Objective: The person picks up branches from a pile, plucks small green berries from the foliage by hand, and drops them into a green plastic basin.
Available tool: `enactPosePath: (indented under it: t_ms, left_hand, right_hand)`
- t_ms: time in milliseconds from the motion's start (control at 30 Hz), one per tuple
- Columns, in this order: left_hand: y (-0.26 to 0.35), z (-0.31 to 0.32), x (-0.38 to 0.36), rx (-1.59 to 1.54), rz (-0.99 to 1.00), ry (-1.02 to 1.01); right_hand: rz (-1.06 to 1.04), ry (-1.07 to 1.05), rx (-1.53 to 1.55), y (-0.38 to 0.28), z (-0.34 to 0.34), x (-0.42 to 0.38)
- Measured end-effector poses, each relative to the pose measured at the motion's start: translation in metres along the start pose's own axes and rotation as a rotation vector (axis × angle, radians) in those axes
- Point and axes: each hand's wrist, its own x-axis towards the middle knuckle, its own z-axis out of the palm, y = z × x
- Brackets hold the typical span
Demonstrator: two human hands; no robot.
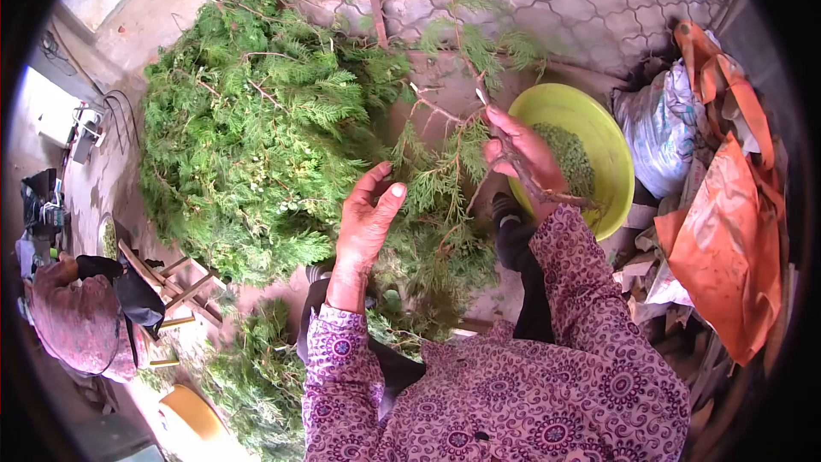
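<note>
My right hand is closed around a bare, forked woody branch, with feathery green sprigs hanging from its side twigs. The stem slants across my palm, its upper end rising toward the fence. Left of the hanging sprigs, my left hand is raised with thumb and fingers apart. Nothing shows between its fingers. Just right of my right hand stands a yellow-green basin, partly filled with small green pieces. A large heap of leafy evergreen cuttings lies beyond my left hand.
Behind is a wire mesh fence. A white sack and orange sheeting lie at right. Another person is at left, near a wooden frame and a yellow container. More cuttings lie between us.
</note>
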Motion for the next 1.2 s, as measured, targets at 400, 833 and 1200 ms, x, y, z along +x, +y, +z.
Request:
enactPosePath:
  t_ms: [400,833,1200]
  left_hand:
    - [-0.059,0.034,-0.015,0.626,0.181,-0.077]
    - [-0.011,0.006,0.004,-0.107,0.047,0.078]
    - [-0.005,-0.029,0.011,-0.593,-0.058,0.105]
  right_hand:
    - [-0.056,0.096,-0.191,0.035,0.022,0.021]
    - [-0.029,-0.050,-0.160,0.031,0.003,0.025]
    - [-0.004,-0.200,-0.300,0.037,0.003,0.020]
